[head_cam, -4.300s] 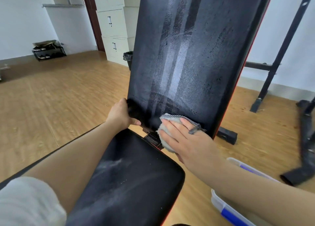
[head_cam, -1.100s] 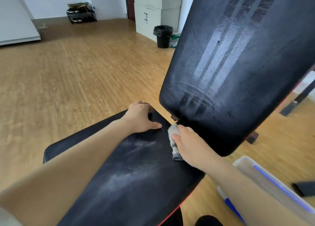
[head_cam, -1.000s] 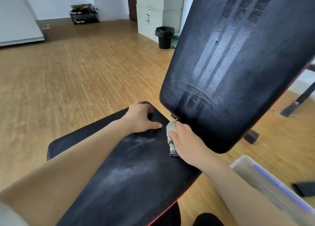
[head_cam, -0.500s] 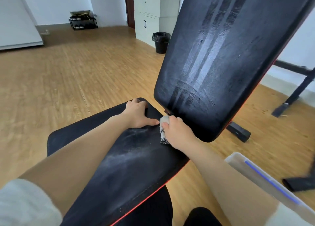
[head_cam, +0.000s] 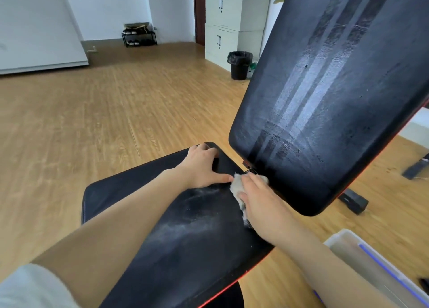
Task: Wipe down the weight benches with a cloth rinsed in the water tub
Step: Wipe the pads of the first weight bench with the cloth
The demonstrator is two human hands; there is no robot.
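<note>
1. Head view: presses cloth (head_cam: 235, 187) onto seat surface (head_cam: 111, 191) with right hand (head_cam: 257, 198), fingers fairly straight over it, not clenched.
2. Braces with left hand (head_cam: 202, 166): fingers hooked over far corner edge of seat surface, thumb flat on top, tip almost touching cloth.
3. Puts cloth at far end of seat surface, just beside hinge gap under backrest (head_cam: 325, 98).
4. Key relation: leaves chalky smear (head_cam: 183, 226) toward the body and left of right hand, stretched along the seat's long axis. Likely calls for a pull stroke back along that axis. Right hand nearer, already on cloth.
5. Keeps water tub (head_cam: 348, 247) on floor, right of seat surface, near right forearm.
6. Versus earliest frame: had cloth up on lower backrest, left hand gripping backrest edge; now both down on seat surface. Barely differs from half a second back.
</note>
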